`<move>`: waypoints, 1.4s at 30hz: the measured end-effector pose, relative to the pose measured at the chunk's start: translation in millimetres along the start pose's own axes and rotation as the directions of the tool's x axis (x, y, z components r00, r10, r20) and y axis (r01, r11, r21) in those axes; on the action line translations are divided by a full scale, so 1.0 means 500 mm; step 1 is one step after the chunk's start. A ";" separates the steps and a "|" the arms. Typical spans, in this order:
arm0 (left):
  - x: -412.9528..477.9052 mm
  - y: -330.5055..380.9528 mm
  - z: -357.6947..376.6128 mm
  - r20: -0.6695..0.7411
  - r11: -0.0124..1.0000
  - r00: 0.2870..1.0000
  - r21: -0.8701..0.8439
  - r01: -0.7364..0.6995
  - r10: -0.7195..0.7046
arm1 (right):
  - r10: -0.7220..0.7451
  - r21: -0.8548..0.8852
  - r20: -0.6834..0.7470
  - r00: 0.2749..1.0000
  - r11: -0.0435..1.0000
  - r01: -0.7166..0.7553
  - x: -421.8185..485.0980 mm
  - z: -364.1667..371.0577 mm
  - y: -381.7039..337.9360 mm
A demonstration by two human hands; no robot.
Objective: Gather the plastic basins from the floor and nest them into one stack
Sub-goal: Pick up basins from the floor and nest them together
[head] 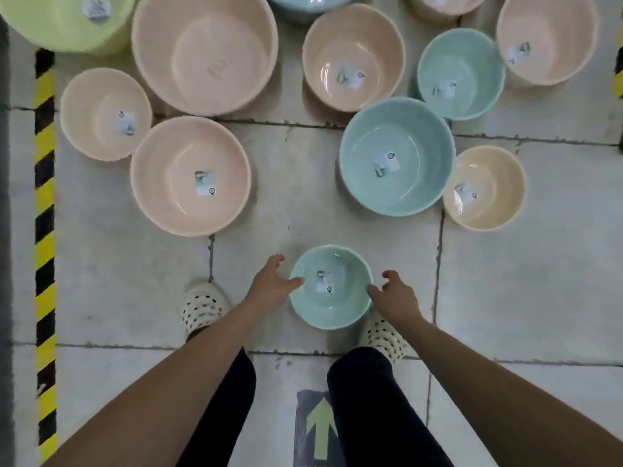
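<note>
A small teal basin [332, 298] sits on the floor just ahead of my feet, a label inside it. My left hand [271, 286] is at its left rim with fingers spread and the thumb tip at the edge. My right hand [396, 293] is at its right rim, fingers loosely spread, thumb near the edge. Neither hand grips the basin. Farther ahead lie a large teal basin [396, 156], a pink basin [190, 175], a smaller pink basin [105, 113], a big pink basin [204, 52], a cream basin [483, 187] and several more.
A yellow-black hazard stripe [45, 230] runs along the left edge of the tiled floor. A green basin [64, 21] is at the top left. A green arrow sticker [320, 429] lies between my legs. My white dotted shoes [202, 306] stand either side of the small basin.
</note>
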State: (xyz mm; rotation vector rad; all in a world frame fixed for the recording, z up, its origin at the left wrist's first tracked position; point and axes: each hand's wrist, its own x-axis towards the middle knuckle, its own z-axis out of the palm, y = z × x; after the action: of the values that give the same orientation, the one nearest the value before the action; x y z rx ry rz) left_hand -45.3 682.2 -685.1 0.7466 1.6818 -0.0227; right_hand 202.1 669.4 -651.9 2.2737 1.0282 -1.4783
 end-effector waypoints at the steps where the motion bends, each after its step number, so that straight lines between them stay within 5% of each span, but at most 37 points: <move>1: 0.035 -0.029 0.020 0.010 0.999 0.999 0.007 -0.031 0.031 | 0.013 0.015 0.007 1.000 1.000 -0.013 0.042 0.034 0.016; 6: 0.147 -0.115 0.094 -0.056 0.969 0.968 0.056 -0.242 0.246 | -0.007 0.044 -0.037 0.999 0.999 0.008 0.173 0.160 0.073; 12: 0.210 -0.062 0.093 -0.163 0.922 0.909 0.026 -0.386 0.384 | -0.130 0.229 -0.188 0.973 0.958 0.172 0.202 0.172 0.089; 16: 0.199 0.120 0.062 -0.133 0.835 0.826 0.026 -0.549 0.547 | -0.225 0.367 -0.344 0.912 0.862 0.351 0.174 0.071 0.067; 20: 0.152 0.356 0.089 -0.119 0.677 0.668 0.062 -0.734 0.735 | -0.236 0.443 -0.549 0.801 0.731 0.519 0.162 -0.118 0.057; 22: 0.138 0.464 0.138 -0.106 0.602 0.595 0.061 -0.796 0.797 | -0.191 0.474 -0.632 0.751 0.673 0.569 0.176 -0.211 0.073; 28: 0.153 0.696 0.372 0.044 0.529 0.538 0.130 -0.839 0.842 | 0.013 0.571 -0.707 0.707 0.600 0.560 0.288 -0.434 0.205; 37: 0.285 0.736 0.542 0.148 0.663 0.724 0.312 -0.680 0.673 | 0.063 0.611 -0.543 0.837 0.714 0.343 0.440 -0.485 0.318; 42: 0.319 0.723 0.574 0.227 0.642 0.758 0.417 -0.643 0.611 | 0.072 0.498 -0.640 0.765 0.797 0.341 0.486 -0.481 0.356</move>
State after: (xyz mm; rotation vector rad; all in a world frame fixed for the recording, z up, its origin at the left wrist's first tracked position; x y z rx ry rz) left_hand 370.2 924.9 -766.8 1.6729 1.2698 0.0334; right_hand 548.9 774.9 -783.6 3.3904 0.9935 -1.1951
